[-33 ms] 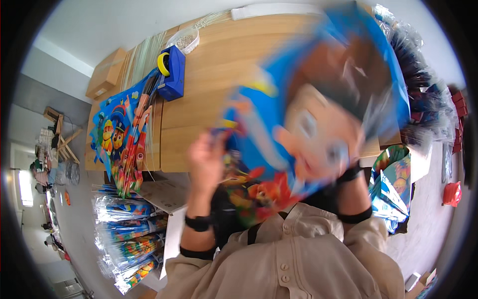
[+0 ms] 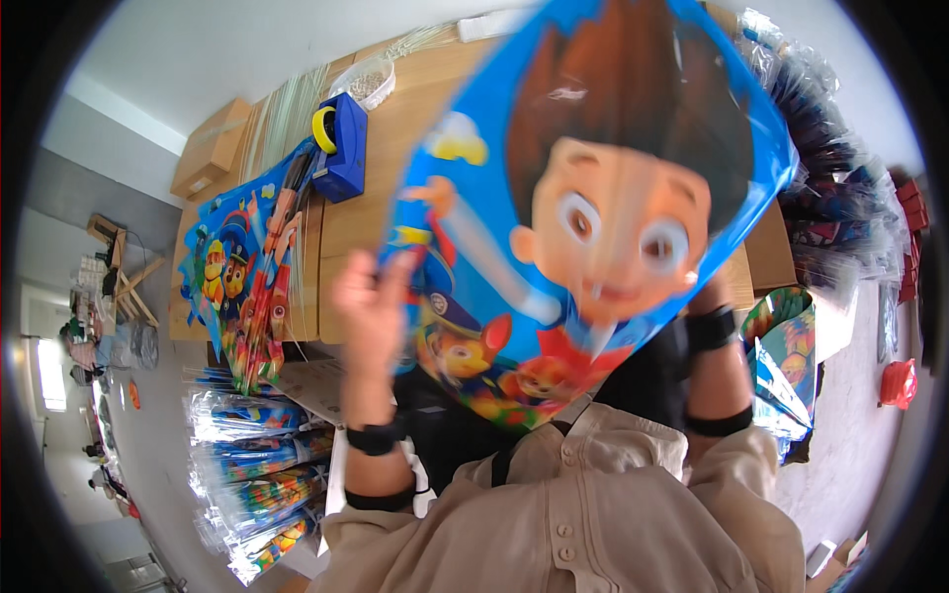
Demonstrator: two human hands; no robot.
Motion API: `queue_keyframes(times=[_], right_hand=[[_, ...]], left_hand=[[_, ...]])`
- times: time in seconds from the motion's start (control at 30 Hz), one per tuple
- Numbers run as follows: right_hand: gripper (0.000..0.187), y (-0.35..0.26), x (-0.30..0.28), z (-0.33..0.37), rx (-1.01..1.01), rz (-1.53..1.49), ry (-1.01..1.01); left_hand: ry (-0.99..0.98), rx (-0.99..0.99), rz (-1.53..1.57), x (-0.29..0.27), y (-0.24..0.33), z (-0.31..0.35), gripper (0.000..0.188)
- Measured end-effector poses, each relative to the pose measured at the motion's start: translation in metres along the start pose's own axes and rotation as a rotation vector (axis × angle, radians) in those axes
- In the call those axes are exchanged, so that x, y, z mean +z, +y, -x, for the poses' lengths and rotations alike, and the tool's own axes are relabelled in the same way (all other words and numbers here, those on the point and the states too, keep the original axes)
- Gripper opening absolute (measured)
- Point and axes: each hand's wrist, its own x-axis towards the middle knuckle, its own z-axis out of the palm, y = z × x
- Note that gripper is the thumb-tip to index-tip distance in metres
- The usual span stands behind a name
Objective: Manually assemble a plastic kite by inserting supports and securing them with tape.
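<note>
While wrapped bundles of colourful kites (image 2: 247, 484) are lying stacked on the floor at the far left, a pile of flat cartoon kites (image 2: 242, 272) is hanging over the left end of a long wooden table (image 2: 395, 168). Just beyond that pile, a blue tape dispenser (image 2: 341, 148) with a yellow roll is sitting on the tabletop, and a small clear tub (image 2: 371, 81) is resting farther back. Moving toward the middle, the person's left hand (image 2: 371, 301) is rising in front of the chest, its fingers pinching the left edge of a large blue cartoon kite (image 2: 593, 198). That kite, printed with a wide-eyed boy's face and cartoon puppies, is being held up close to the camera, above the table and filling most of the view. At its lower right corner, the right hand (image 2: 707, 292) is mostly hiding behind the sheet, so its grasp cannot be made out; only the wrist with a black band is showing. Farther right, dark plastic-wrapped bundles (image 2: 840, 178) are piling up beside an open box of folded kites (image 2: 786, 361).
</note>
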Motion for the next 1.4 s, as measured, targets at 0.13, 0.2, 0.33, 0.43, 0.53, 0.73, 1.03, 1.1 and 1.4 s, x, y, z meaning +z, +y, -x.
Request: queue_keyframes(times=[0.13,0.2,0.33,0.43,0.53,0.73,1.03,1.1,1.4], right_hand=[[0.015,-0.099,-0.040,-0.049,-0.088,0.606,0.105],[0.018,-0.134,-0.061,-0.073,-0.096,0.915,-0.092],[0.019,-0.119,-0.101,-0.109,0.091,1.308,-0.101],[0.025,-0.069,-0.131,-0.116,-0.125,1.705,-0.030],[0.026,-0.024,-0.153,-0.114,-0.096,1.873,0.153],[0.022,0.010,-0.168,-0.121,-0.089,2.045,0.156],[0.029,0.023,-0.172,-0.111,-0.366,2.118,0.252],[0.029,0.015,-0.171,-0.100,-0.426,2.074,0.228],[0.021,0.030,-0.122,-0.053,-0.305,1.779,0.042]], left_hand=[[0.007,0.228,-0.156,-0.072,0.032,-0.063,0.009],[-0.041,0.132,-0.204,-0.085,0.032,-0.090,0.007],[-0.243,0.187,-0.883,-0.071,-0.009,-0.142,0.017],[-0.221,0.251,-0.991,-0.032,-0.067,-0.165,0.021],[-0.134,0.339,-1.081,0.000,-0.116,-0.180,0.017],[-0.160,0.290,-1.138,0.012,-0.162,-0.188,0.014],[0.133,0.663,-1.055,-0.033,-0.145,-0.172,0.018],[0.378,0.641,-0.991,-0.078,-0.139,-0.162,0.021],[0.357,0.009,-1.532,-0.258,-0.155,-0.149,0.025]])
